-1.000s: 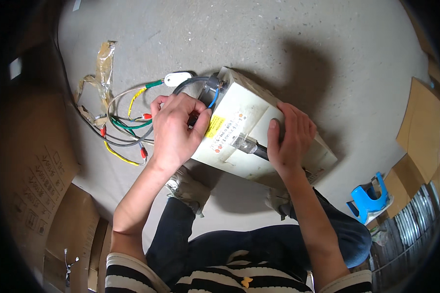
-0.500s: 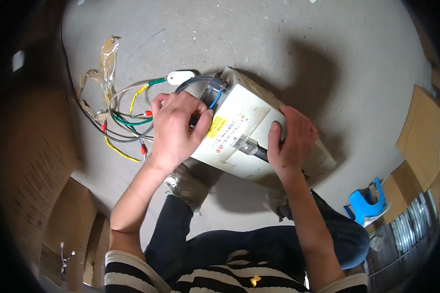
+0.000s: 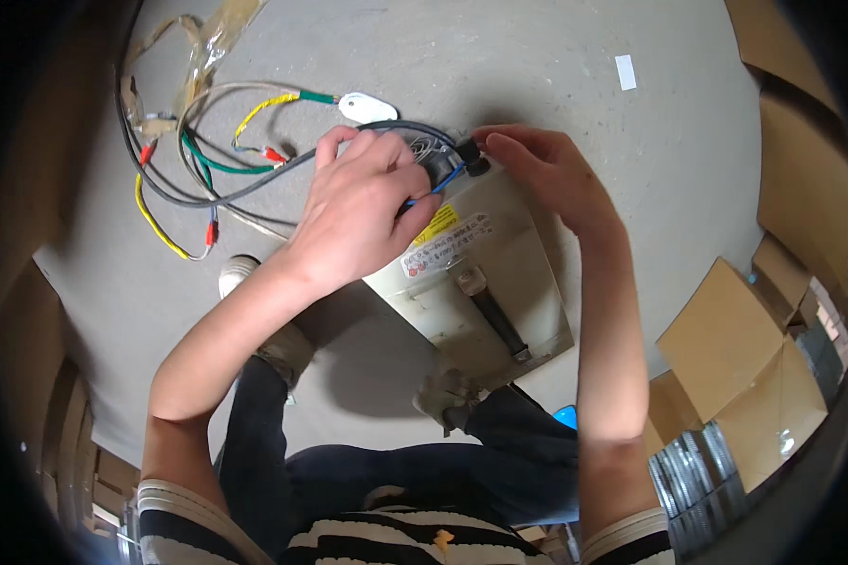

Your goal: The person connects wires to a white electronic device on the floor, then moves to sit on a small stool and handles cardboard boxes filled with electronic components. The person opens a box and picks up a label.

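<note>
A cream-coloured metal box (image 3: 518, 273) with a black carrying handle (image 3: 493, 315) and a yellow label (image 3: 437, 224) rests on the floor before me. My left hand (image 3: 358, 212) curls over its far left end, by a blue wire (image 3: 450, 179); the fingertips are hidden behind that end. At the box's far corner, my right hand (image 3: 546, 174) pinches thumb and fingers at a black round fitting (image 3: 468, 151). A black cable (image 3: 400, 124) arches over my left hand towards this fitting.
Coloured wires with red connectors (image 3: 271, 154) and a white oval tag (image 3: 367, 107) lie on the floor to the left. Crumpled brown tape (image 3: 219, 42) is farther off. Cardboard boxes (image 3: 721, 334) and stacked metallic pieces (image 3: 693, 480) stand at right.
My right hand has left the box's side by the handle and moved to the black fitting at the far corner. The box appears turned, its handle pointing more towards me. My left hand remains at its end.
</note>
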Available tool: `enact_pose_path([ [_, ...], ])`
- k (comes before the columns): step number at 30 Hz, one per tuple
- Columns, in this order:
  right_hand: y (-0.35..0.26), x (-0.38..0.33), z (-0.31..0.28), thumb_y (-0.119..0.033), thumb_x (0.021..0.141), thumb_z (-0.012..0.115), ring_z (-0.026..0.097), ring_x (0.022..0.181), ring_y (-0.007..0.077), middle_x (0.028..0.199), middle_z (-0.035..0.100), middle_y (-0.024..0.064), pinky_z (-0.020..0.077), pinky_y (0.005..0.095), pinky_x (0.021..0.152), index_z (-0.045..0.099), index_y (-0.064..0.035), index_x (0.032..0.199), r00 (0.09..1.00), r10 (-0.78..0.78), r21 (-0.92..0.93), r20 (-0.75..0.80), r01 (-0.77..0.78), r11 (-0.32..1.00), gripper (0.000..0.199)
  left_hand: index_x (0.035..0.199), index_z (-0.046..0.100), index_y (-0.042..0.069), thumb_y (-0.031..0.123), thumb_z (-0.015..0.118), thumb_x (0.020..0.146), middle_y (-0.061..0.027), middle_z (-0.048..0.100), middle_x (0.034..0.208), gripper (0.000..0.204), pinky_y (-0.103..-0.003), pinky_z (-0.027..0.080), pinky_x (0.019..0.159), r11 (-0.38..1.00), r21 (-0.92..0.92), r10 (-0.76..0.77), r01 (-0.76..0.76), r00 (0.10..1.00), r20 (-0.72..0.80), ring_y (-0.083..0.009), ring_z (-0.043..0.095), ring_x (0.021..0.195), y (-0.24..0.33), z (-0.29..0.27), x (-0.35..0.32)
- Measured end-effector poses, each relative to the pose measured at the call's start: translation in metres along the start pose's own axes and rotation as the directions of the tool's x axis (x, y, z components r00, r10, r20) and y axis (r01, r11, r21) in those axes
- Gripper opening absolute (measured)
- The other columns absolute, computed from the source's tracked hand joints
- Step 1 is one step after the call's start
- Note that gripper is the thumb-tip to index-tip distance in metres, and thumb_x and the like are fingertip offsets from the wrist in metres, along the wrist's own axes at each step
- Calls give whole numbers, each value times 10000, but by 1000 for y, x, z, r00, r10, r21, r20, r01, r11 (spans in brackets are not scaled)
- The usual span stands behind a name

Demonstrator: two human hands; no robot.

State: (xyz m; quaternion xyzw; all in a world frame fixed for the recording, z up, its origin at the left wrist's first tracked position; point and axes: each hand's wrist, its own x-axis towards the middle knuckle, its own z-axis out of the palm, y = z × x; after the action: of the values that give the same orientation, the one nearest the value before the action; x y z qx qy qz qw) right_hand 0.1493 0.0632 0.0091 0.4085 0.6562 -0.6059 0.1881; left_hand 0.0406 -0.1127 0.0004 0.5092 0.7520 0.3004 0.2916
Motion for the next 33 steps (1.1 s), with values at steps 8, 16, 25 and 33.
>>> enact_pose_path([
  [8,-30,11,-2,-221,811,545,546,804,107,865,626,71,413,235,750,601,17,1015,971,20,-339,237,64,939,319,701,583,77,161,625,709,-26,477,766,94,-370,263,870,999,-37,-35,33,997,-64,-193,473,810,-2,7,-3],
  [16,-28,22,-2,-230,800,559,537,746,109,807,618,61,418,243,716,629,18,918,956,58,-372,289,56,927,283,693,585,70,166,607,717,-37,506,808,102,-371,265,867,999,-47,12,-18,991,-136,-198,483,824,-9,14,-7],
  [25,-13,3,22,-224,766,575,507,896,248,870,605,92,415,331,780,640,-27,868,966,-258,-633,-15,191,750,231,699,580,76,183,596,721,-38,503,789,111,-365,268,854,998,-43,30,-37,988,-150,-202,485,805,-9,16,-5],
  [33,-8,-3,39,-243,765,565,488,910,256,860,598,66,374,344,801,645,-61,840,919,-353,-719,-175,126,684,213,699,577,81,188,590,722,-31,499,772,109,-368,275,843,998,-6,61,-62,985,-165,-194,489,801,-7,14,-6],
])
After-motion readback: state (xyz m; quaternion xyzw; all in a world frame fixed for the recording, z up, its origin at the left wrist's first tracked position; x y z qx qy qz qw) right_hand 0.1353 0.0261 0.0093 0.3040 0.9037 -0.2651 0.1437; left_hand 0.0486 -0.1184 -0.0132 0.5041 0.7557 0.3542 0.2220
